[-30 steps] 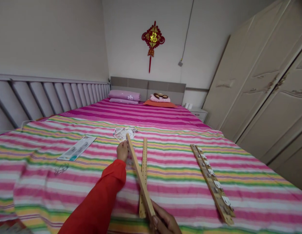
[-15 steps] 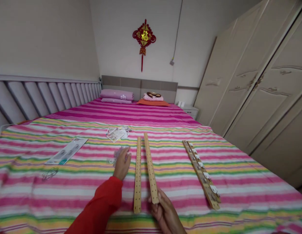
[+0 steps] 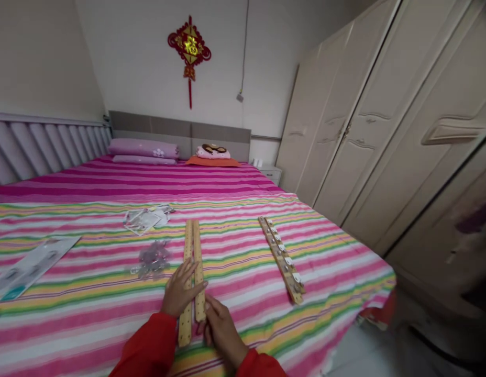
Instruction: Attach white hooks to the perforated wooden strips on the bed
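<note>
Two long perforated wooden strips lie side by side on the striped bedspread, a left strip [image 3: 188,241] and a right strip [image 3: 197,241]. My left hand [image 3: 182,289] rests across both, its fingers stretched out and touching them. With my right hand [image 3: 224,325] I grip the near end of the right strip, thumb and fingers closed on its edge. Left of the strips sits a heap of clear plastic bags or small parts [image 3: 153,257], too blurred to make out. Off to the right lies another wooden strip [image 3: 280,259] with white and metal pieces along it.
Several cards and papers [image 3: 146,219] lie farther back on the bed. A flat clear package [image 3: 34,264] is at the left. Folded bedding [image 3: 144,149] sits by the headboard [image 3: 219,135]. A cream wardrobe [image 3: 329,131] stands along the right, beyond the bed's edge.
My left hand has moved from the plastic heap onto the strips. The right strip now lies close alongside the left one. My view has turned to the right.
</note>
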Available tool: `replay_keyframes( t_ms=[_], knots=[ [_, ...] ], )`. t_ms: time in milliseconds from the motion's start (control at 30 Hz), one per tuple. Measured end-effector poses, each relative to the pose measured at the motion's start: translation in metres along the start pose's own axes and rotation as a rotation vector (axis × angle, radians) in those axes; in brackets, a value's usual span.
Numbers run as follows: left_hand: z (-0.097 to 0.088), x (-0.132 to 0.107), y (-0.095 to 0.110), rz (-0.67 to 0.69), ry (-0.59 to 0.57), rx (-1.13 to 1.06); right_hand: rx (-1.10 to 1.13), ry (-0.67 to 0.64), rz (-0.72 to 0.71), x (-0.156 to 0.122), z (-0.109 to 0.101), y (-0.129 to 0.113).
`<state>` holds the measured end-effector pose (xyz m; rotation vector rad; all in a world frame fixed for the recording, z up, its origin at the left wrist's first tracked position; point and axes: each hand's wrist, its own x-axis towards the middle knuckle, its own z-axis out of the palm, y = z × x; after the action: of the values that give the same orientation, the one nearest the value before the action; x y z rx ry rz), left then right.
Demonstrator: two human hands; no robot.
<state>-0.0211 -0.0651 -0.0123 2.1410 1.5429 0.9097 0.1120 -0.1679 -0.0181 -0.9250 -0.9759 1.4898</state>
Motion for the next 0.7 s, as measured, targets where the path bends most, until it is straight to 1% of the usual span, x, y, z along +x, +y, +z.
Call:
replay_keyframes(
  t_ms=[33, 100, 133, 200, 267, 367, 400, 433, 500, 567, 633, 700],
  knots=[
    [0.0, 0.0, 0.001, -0.003, -0.008, 0.021, -0.026, 0.001, -0.012, -0.001, -0.001, -0.001],
    [0.0, 0.0, 0.001, -0.005, -0.027, 0.05, -0.047, 0.043, -0.033, -0.005, -0.003, -0.002],
    [-0.001, 0.0, 0.001, -0.006, -0.036, 0.061, -0.042, 0.086, -0.039, -0.009, -0.006, -0.003],
    [-0.001, 0.001, 0.001, -0.014, -0.049, 0.082, 0.007, 0.228, -0.056, -0.019, -0.019, -0.004],
    [-0.001, 0.001, 0.001, -0.014, -0.046, 0.095, 0.107, 0.426, -0.092, -0.035, -0.041, -0.008],
    [0.0, 0.001, 0.001, -0.006, -0.018, 0.108, 0.299, 0.777, -0.196, -0.062, -0.089, -0.019],
    [0.0, 0.001, 0.001, -0.004, -0.013, 0.115, 0.364, 0.854, -0.211, -0.07, -0.106, -0.024],
    [0.0, 0.001, 0.0, -0.004, -0.01, 0.123, 0.419, 0.898, -0.195, -0.077, -0.122, -0.03],
    [0.0, 0.001, 0.0, -0.003, -0.012, 0.137, 0.504, 0.912, -0.168, -0.086, -0.148, -0.042],
    [0.0, 0.0, 0.001, 0.003, -0.018, 0.142, 0.559, 0.82, -0.153, -0.088, -0.165, -0.052],
    [-0.001, -0.001, 0.002, 0.002, -0.023, 0.143, 0.609, 0.717, -0.146, -0.086, -0.176, -0.058],
    [-0.001, -0.001, 0.002, -0.008, -0.036, 0.145, 0.669, 0.637, -0.156, -0.082, -0.181, -0.06]
  ],
)
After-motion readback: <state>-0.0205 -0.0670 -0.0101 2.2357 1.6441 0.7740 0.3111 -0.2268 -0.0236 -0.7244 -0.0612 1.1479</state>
